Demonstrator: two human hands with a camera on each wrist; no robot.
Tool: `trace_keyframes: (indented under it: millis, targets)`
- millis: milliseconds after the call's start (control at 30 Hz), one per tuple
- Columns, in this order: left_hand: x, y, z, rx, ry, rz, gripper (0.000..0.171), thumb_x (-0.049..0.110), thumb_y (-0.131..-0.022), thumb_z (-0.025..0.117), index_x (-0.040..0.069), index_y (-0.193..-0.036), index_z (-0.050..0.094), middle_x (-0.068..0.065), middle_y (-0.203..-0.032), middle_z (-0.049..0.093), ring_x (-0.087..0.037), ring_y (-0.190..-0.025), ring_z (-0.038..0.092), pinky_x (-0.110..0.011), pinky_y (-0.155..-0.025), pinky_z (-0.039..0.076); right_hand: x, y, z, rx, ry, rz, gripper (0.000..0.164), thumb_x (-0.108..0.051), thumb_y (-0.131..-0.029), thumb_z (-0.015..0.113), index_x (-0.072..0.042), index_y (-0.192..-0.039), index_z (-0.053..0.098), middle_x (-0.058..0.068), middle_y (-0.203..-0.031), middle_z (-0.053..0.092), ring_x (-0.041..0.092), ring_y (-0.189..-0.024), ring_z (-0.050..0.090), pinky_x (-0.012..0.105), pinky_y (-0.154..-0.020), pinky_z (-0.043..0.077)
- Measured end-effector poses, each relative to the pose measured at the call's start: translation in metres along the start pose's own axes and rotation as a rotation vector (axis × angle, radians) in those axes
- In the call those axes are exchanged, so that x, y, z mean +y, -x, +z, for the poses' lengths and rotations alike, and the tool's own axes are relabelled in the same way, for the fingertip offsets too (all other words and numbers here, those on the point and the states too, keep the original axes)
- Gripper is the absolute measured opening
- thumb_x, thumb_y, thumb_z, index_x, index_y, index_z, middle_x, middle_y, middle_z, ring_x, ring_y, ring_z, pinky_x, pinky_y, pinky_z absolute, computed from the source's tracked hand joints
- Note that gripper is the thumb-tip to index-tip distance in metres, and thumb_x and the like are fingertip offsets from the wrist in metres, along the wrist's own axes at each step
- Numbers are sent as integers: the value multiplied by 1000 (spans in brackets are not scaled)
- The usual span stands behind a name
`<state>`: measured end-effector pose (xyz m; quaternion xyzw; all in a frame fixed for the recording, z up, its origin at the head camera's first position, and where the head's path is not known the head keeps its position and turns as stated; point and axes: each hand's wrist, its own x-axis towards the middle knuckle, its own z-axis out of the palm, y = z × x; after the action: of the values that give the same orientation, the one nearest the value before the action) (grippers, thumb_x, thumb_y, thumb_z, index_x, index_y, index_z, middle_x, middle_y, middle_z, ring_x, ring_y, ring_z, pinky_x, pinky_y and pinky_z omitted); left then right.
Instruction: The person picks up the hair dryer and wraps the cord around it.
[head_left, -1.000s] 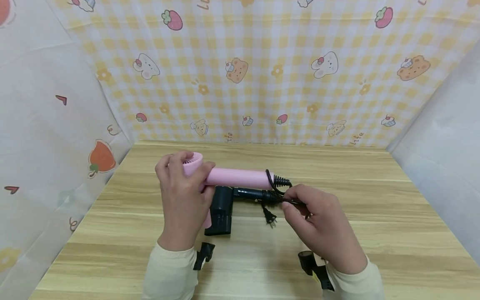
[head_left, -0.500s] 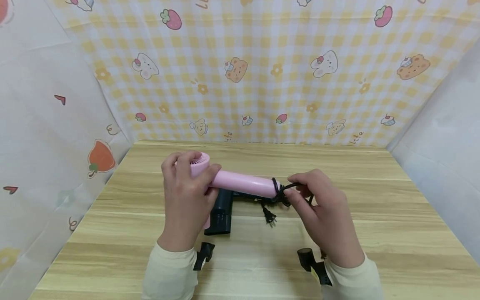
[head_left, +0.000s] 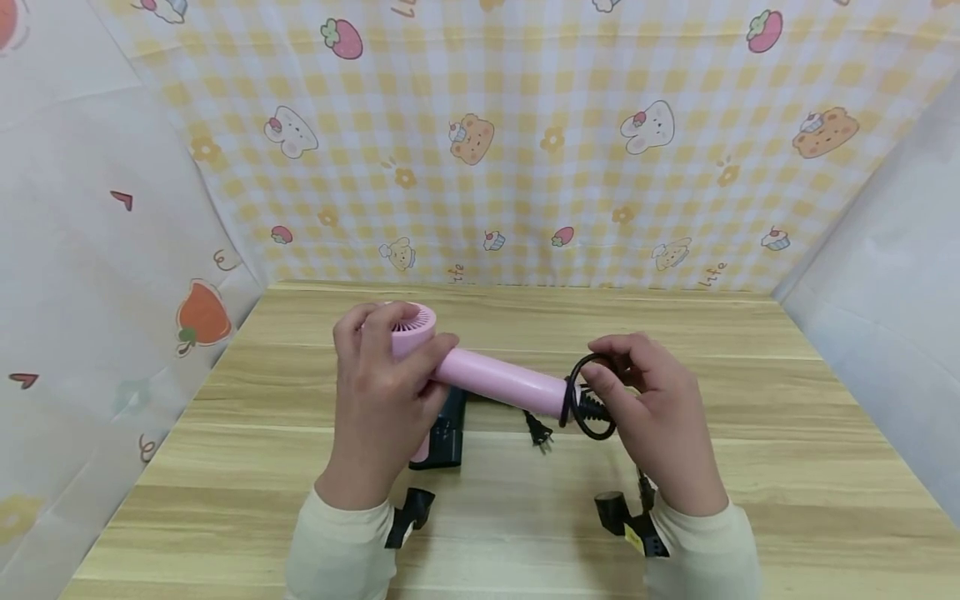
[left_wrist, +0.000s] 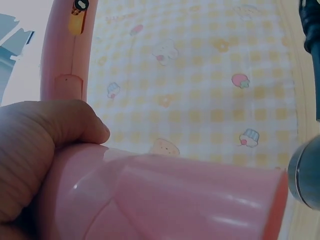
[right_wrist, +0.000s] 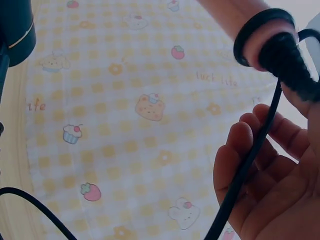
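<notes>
My left hand [head_left: 382,404] grips a pink hair dryer [head_left: 510,383] by its head, raised over the table. Its handle points right and slopes down toward me. In the left wrist view the thumb lies where the pink barrel [left_wrist: 200,195] meets the handle [left_wrist: 67,55]. The black power cord [head_left: 597,437] makes a loop around the handle's end. My right hand [head_left: 660,417] holds that cord at the loop. The right wrist view shows the cord [right_wrist: 245,170] running across its curled fingers. Below lies a black hair dryer [head_left: 447,442], partly hidden by the pink one.
A black two-pin plug [head_left: 538,432] lies on the wooden table [head_left: 787,467]. Another cord end [head_left: 646,492] hangs beside the right wrist. Checked cloth [head_left: 555,192] stands behind the table, with white cloth [head_left: 67,292] on the left.
The pink hair dryer has shifted right, and its handle end has swung down toward me, covering the black handle. My right hand has risen slightly, and the cord now forms a wider loop.
</notes>
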<state>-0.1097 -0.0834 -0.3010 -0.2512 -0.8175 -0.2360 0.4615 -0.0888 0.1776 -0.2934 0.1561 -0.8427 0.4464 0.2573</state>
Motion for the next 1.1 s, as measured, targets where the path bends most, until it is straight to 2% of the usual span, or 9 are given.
trace_keyframes:
  millis: [133, 233, 433, 600, 767, 867, 967, 1100]
  targets:
    - [2, -2, -1, 1, 18, 9, 31, -6, -63, 78, 11, -89, 78, -21, -116, 52, -48, -109, 41, -57, -91, 36, 2, 0, 0, -27, -71, 84, 10, -6, -92, 69, -6, -101, 71, -1, -89, 68, 10, -76, 63, 18, -68, 50]
    - [3, -3, -3, 5, 30, 9, 30, -6, -63, 79, 12, -88, 78, -21, -116, 53, -48, -109, 41, -57, -91, 36, 2, -1, 1, -51, -102, 103, 7, -8, -95, 66, -7, -99, 72, 0, -85, 67, 12, -71, 61, 19, -64, 49]
    - [4, -4, -5, 28, 41, 0, 30, -6, -63, 77, 11, -89, 78, -22, -116, 53, -48, -109, 43, -57, -90, 34, 4, -1, 7, -102, -67, 86, 9, -12, -97, 63, -11, -97, 72, -5, -79, 65, 12, -64, 57, 22, -58, 47]
    - [3, -4, -6, 49, 44, -22, 31, -6, -64, 75, 11, -89, 78, -22, -115, 54, -48, -109, 43, -57, -90, 34, 6, 0, 13, -134, -25, 51, 11, -11, -97, 62, -9, -97, 73, -5, -75, 66, 12, -58, 54, 26, -51, 45]
    - [3, -4, -6, 59, 46, -58, 31, -6, -64, 74, 11, -89, 78, -22, -116, 54, -48, -110, 42, -56, -91, 34, 7, 0, 16, -143, 38, -21, 12, -4, -93, 66, -10, -98, 75, -3, -84, 70, 12, -66, 59, 29, -59, 49]
    - [2, -3, -6, 57, 46, -87, 30, -6, -64, 73, 10, -89, 78, -22, -116, 54, -47, -111, 41, -56, -91, 33, 7, 1, 16, -155, 68, -39, 25, 8, -86, 67, -12, -97, 76, -4, -86, 71, 11, -69, 59, 31, -63, 49]
    - [1, -2, -6, 48, 43, -117, 30, -6, -65, 73, 10, -90, 78, -22, -116, 54, -47, -112, 41, -56, -92, 33, 7, 1, 16, -171, 95, -52, 30, 12, -79, 69, -16, -90, 76, -7, -80, 68, 10, -66, 55, 31, -61, 47]
    - [1, -2, -6, 30, 36, -156, 28, -4, -68, 74, 10, -91, 79, -23, -117, 53, -47, -114, 40, -56, -94, 32, 4, 0, 17, -196, 111, -59, 23, 3, -81, 75, -18, -76, 68, -10, -69, 59, 9, -57, 48, 28, -54, 43]
